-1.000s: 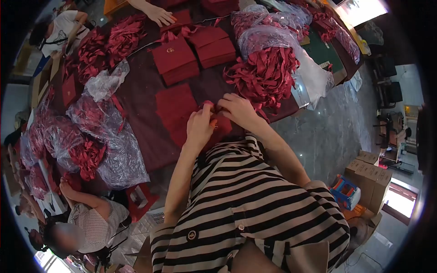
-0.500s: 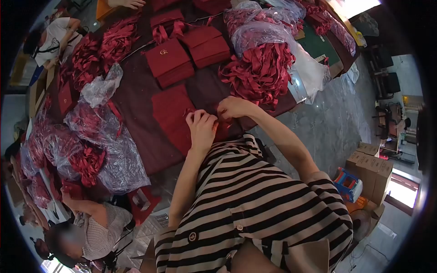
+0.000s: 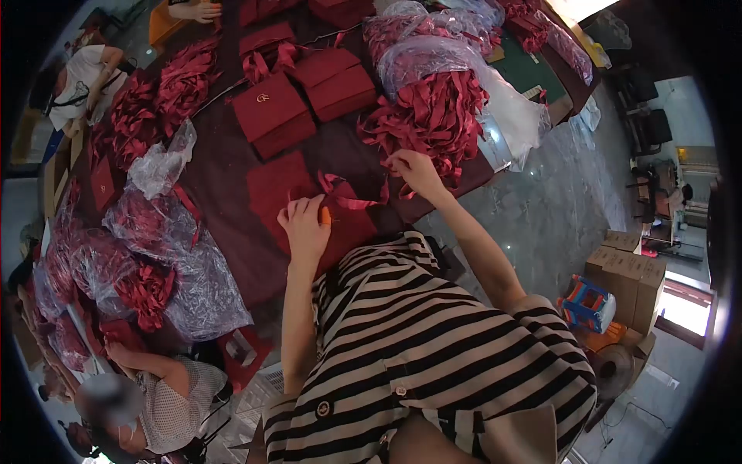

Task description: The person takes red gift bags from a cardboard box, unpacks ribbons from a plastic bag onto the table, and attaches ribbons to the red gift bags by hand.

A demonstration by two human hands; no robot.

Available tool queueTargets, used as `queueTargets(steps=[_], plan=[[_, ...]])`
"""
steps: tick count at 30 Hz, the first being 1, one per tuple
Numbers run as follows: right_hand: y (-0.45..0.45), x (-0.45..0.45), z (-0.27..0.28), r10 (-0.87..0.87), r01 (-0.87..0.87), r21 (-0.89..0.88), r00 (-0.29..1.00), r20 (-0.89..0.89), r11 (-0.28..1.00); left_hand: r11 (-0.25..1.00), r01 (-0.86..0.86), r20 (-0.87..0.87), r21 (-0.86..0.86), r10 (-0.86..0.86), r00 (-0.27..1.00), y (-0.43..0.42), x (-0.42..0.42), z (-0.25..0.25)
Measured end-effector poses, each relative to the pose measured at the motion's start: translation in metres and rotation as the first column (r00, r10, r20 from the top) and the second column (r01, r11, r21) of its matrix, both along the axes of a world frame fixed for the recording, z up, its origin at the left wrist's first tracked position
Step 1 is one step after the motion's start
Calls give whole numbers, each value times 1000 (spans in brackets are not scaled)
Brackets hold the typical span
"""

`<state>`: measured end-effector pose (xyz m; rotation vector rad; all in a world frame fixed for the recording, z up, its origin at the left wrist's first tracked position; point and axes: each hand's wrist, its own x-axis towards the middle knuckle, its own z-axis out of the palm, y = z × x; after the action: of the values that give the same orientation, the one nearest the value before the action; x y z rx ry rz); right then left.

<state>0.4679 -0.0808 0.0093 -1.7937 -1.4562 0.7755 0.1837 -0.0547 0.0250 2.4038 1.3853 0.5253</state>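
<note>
A flat dark-red pouch (image 3: 352, 228) lies at the table edge just in front of my body. My left hand (image 3: 305, 224) grips its left side with curled fingers; a small orange piece (image 3: 325, 216) shows at the thumb, its kind unclear. From the pouch's upper part a shiny red ribbon (image 3: 352, 203) runs rightward. My right hand (image 3: 417, 174) pinches the ribbon's end, raised near the heap of loose ribbons (image 3: 444, 116). Beyond my left hand lies another flat red piece (image 3: 270, 182).
Stacks of red pouches (image 3: 274, 116), the front one with a gold mark, stand farther back. Plastic bags of ribbons (image 3: 205, 286) lie at left. A co-worker (image 3: 174, 394) sits at lower left; another person's hand (image 3: 205, 11) shows at the top. Cardboard boxes (image 3: 630, 286) stand at right.
My hands have moved apart from close together. The right went right and up with the ribbon, now drawn out; the left moved left and down. More of the pouch shows.
</note>
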Motion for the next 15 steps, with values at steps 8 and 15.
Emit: queueTargets(steps=[8, 15], plan=[[-22, -18, -28, 80, -202, 154, 818, 569, 967, 979, -13, -84, 206, 30, 996, -14, -9, 17], [-35, 6, 36, 51, -52, -104, 999, -18, 993, 995, -15, -82, 100, 24, 996, -13, -35, 25]])
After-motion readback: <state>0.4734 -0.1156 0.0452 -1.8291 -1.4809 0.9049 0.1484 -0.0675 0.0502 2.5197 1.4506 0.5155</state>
